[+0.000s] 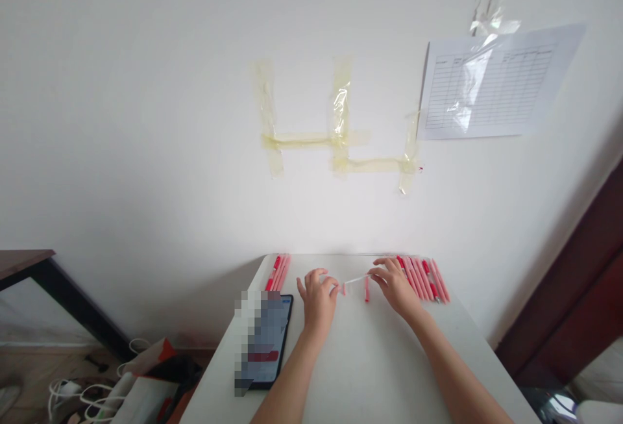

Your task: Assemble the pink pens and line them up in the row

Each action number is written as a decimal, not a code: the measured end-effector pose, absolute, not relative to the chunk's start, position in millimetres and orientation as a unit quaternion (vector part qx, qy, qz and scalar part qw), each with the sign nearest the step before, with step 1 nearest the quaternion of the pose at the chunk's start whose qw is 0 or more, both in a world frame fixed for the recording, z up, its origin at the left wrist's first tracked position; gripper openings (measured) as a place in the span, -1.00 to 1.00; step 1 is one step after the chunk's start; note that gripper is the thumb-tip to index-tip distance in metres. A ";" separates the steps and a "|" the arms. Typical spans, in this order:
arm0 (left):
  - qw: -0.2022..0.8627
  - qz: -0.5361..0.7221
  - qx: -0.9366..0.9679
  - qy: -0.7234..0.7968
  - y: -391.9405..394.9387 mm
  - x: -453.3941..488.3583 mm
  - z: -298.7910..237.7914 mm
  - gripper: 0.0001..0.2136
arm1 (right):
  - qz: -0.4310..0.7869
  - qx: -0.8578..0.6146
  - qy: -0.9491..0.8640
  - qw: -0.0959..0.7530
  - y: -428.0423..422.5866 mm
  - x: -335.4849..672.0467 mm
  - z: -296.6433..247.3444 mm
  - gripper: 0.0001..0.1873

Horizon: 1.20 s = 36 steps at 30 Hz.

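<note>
Right hand point(393, 286) and left hand point(318, 297) are held over the far half of the counter point(370, 372), fingers bent downward. A thin, straight, pale strip point(357, 279) is pinched by its right end between the right thumb and fingers; its left end reaches toward a small pink piece point(343, 289) at the left fingertips. Whether that piece is gripped by the left hand cannot be told. Between the hands, below the strip, a short pink tube-like piece point(366, 290) is seen.

Slender pink pens with darker red sections are lined up side by side: a small left bunch point(278, 273) by the far left corner, a wider right row point(423, 279) by the far right corner, just beside the right hand. A flat, glossy phone point(272, 346), partly pixelated, is laid along the left edge. The far edge is bounded by the smooth white wall point(146, 119); room for moving is left on the matte white top between the forearms, toward the near edge.
</note>
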State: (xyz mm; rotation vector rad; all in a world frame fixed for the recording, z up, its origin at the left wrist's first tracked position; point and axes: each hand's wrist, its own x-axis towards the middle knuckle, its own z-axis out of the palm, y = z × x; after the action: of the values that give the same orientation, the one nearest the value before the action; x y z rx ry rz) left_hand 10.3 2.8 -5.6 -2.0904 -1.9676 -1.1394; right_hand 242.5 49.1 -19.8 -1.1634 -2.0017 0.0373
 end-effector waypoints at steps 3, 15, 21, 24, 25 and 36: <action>0.024 -0.367 -0.678 -0.636 2.6 10.9 -5.7 -0.92 | 0.013 -0.459 -0.794 0.398 49.4 241.8 -20.2 -0.75; 0.007 -0.378 -0.690 -0.618 -0.4 13.7 -1.3 -0.93 | -0.021 -0.432 -0.813 0.390 48.2 233.8 -23.5 -0.80; -0.002 -0.377 -0.692 -0.616 -2.0 14.6 0.6 -0.92 | -0.022 -0.423 -0.823 0.379 42.9 230.9 -18.4 -0.84; 0.001 -0.375 -0.692 -0.617 -2.1 14.7 0.6 -0.93 | -0.014 -0.420 -0.828 0.372 40.3 228.5 -15.5 -0.84; 0.002 -0.375 -0.691 -0.617 -2.1 14.6 0.5 -0.93 | -0.012 -0.420 -0.828 0.370 39.7 227.9 -14.7 -0.84; 0.025 -0.361 -0.682 -0.636 1.7 11.7 -3.8 -0.82 | -0.009 -0.439 -0.821 0.365 39.0 228.9 -13.8 -0.82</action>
State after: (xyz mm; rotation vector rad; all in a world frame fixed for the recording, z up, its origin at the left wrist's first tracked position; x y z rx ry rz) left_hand 11.7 1.7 -3.8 -2.1082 -1.9665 -1.1160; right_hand 228.9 39.0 -13.8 -1.1286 -2.1125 -0.0236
